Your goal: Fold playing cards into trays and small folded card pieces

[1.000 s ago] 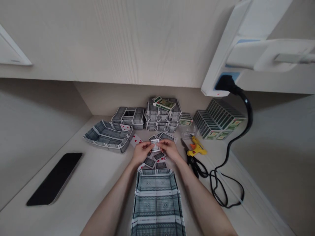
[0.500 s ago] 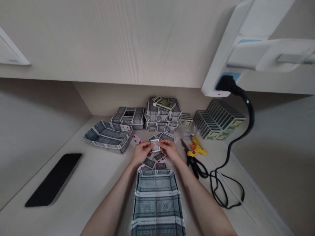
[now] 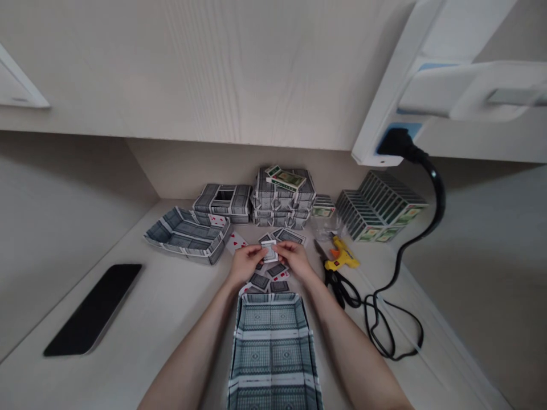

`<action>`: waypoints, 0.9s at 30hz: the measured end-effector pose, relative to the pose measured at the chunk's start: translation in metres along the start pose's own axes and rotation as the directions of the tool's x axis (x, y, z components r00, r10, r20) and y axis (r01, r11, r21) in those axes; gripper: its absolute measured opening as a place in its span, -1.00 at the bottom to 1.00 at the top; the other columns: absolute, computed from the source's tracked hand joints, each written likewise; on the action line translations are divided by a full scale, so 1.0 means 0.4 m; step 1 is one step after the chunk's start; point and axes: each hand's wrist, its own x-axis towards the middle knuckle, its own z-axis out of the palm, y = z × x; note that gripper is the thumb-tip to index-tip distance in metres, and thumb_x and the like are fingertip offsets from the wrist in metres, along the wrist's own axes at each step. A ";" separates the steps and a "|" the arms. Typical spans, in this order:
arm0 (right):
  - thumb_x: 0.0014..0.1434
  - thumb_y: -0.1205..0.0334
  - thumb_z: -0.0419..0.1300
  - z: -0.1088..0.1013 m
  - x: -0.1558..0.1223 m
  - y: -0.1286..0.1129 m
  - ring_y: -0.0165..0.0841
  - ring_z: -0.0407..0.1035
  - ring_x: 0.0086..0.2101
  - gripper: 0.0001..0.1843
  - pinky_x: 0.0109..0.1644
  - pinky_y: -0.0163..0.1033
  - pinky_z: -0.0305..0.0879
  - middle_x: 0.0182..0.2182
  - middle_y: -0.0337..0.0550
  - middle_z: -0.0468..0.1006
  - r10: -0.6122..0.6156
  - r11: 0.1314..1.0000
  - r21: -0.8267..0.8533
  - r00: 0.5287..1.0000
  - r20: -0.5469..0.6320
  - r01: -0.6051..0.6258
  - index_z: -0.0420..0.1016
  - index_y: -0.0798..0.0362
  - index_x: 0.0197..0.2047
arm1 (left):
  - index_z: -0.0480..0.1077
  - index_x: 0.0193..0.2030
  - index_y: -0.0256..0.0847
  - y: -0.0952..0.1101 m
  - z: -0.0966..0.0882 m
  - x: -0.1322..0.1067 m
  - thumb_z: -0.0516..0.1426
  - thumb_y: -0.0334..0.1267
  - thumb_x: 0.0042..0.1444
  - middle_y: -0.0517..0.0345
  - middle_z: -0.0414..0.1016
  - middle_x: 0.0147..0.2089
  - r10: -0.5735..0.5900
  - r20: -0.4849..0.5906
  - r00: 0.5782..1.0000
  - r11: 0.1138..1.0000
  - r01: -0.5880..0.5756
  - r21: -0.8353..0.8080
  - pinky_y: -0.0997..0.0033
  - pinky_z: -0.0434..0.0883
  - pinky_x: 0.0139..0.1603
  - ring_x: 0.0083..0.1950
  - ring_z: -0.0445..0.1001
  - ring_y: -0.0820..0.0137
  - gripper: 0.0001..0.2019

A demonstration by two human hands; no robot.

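Between my two hands is a playing card [image 3: 269, 251], its patterned back facing me. My left hand [image 3: 247, 263] pinches its left edge, and my right hand [image 3: 294, 259] pinches its right edge. Beneath and around the fingers lie several loose cards [image 3: 259, 281], some face down, some showing red pips. Nearer me, between my forearms, stands a long open tray made of playing cards [image 3: 271, 336]. A second card-built tray [image 3: 187, 234] sits to the left of my hands.
Card-built boxes [image 3: 283, 196] are stacked at the back, with a card pack on top. On the right are black-handled scissors [image 3: 342, 287], a yellow glue gun [image 3: 343, 256], stacked card packs [image 3: 380, 208] and a black cord [image 3: 397, 267]. A phone [image 3: 94, 310] lies left.
The view has shifted very slightly. Both hands keep their pinch on the card, in nearly the same place.
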 end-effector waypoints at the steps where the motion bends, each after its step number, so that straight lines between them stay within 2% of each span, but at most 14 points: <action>1: -0.24 0.07 0.28 0.000 0.001 0.002 -0.54 0.12 -0.70 -0.73 -0.61 -0.37 -0.02 -0.73 -0.34 0.32 -0.002 1.000 0.002 1.000 -0.004 0.002 0.45 0.11 -0.51 | 0.44 -0.46 -0.30 0.000 0.000 0.000 0.19 -0.01 -0.25 0.23 0.39 -0.56 -0.004 0.000 1.000 1.000 0.004 -0.007 0.54 0.23 -0.53 -0.57 0.28 0.53 -0.66; 10: -0.22 0.06 0.28 -0.004 0.001 0.008 -0.54 0.10 -0.70 -0.72 -0.60 -0.37 -0.04 -0.74 -0.35 0.31 -0.018 0.999 -0.041 1.000 -0.008 0.018 0.46 0.11 -0.50 | 0.48 -0.41 -0.31 0.001 -0.002 0.000 0.18 -0.06 -0.21 0.19 0.43 -0.54 -0.014 0.008 1.000 1.000 0.014 -0.026 0.54 0.24 -0.52 -0.57 0.27 0.53 -0.67; 16: -0.24 0.05 0.28 -0.001 -0.001 0.003 -0.56 0.01 -0.72 -0.71 -0.62 -0.36 -0.13 -0.78 -0.39 0.22 -0.041 0.997 -0.072 0.999 -0.027 0.039 0.46 0.11 -0.52 | 0.47 -0.46 -0.32 0.008 -0.002 -0.005 0.20 -0.08 -0.24 0.21 0.42 -0.55 -0.017 0.009 1.000 0.999 0.017 -0.035 0.55 0.24 -0.52 -0.56 0.27 0.54 -0.70; 27: -0.25 0.08 0.29 0.000 -0.003 0.003 -0.56 0.00 -0.72 -0.72 -0.63 -0.37 -0.13 -0.79 -0.39 0.22 -0.058 0.995 -0.084 0.997 -0.053 0.054 0.45 0.13 -0.53 | 0.45 -0.43 -0.31 -0.012 -0.004 0.001 0.17 -0.07 -0.19 0.23 0.39 -0.56 -0.007 0.021 1.000 1.000 0.007 0.003 0.57 0.22 -0.52 -0.55 0.27 0.55 -0.70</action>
